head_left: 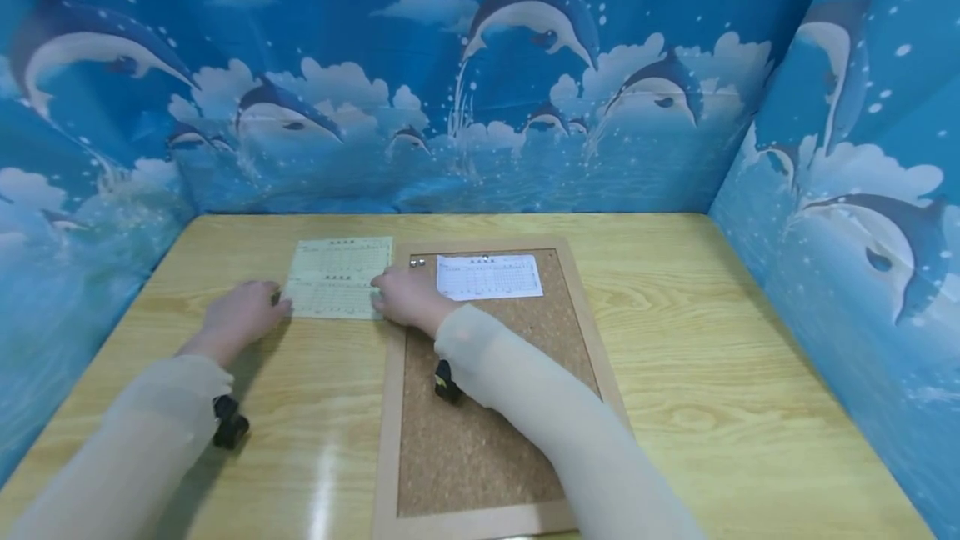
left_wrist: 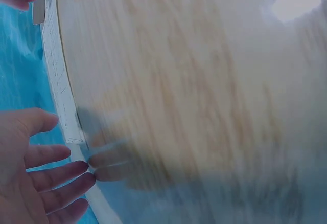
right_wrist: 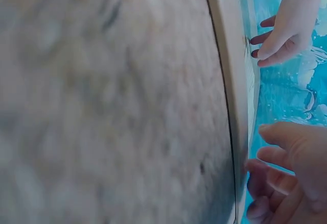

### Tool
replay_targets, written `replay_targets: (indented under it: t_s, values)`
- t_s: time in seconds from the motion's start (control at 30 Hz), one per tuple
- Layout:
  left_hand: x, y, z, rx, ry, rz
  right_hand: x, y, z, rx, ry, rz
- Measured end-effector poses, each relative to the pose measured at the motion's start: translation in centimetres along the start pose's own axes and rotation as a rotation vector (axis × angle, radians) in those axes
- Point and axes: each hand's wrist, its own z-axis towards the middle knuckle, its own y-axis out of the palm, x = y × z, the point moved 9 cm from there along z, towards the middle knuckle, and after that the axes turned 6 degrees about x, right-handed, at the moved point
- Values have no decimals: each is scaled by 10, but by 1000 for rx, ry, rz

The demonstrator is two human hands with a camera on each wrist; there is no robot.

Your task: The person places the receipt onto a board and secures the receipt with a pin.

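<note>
A pale yellow sheet (head_left: 339, 272) with printed tables lies flat on the table, left of a wood-framed corkboard (head_left: 480, 448). At the sheet's lower left edge is the left hand (head_left: 243, 313); the left wrist view shows its fingers (left_wrist: 59, 175) spread and fairly straight. The right hand (head_left: 411, 298) reaches across the board's frame to the sheet's right edge. In the right wrist view its fingers (right_wrist: 273, 178) are loosely bent and the thumb stands apart from them. A white printed sheet (head_left: 489, 282) lies on the upper part of the cork, with a small pin (head_left: 485, 257) at its top edge.
Small shiny pins (head_left: 417, 262) sit at the board's upper left corner. The wooden table (head_left: 682, 340) extends to the right of the board. A blue dolphin-print curtain (head_left: 360, 140) borders the table at the back and both sides.
</note>
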Motion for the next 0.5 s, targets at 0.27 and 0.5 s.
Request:
replay_targets:
  t_s: [0.27, 0.5]
  values:
    - [-5, 9, 9, 1, -42, -22, -5, 11, 4, -63, 50, -35]
    - [-2, 14, 12, -24, -81, -37, -1, 19, 1, -165, 130, -31]
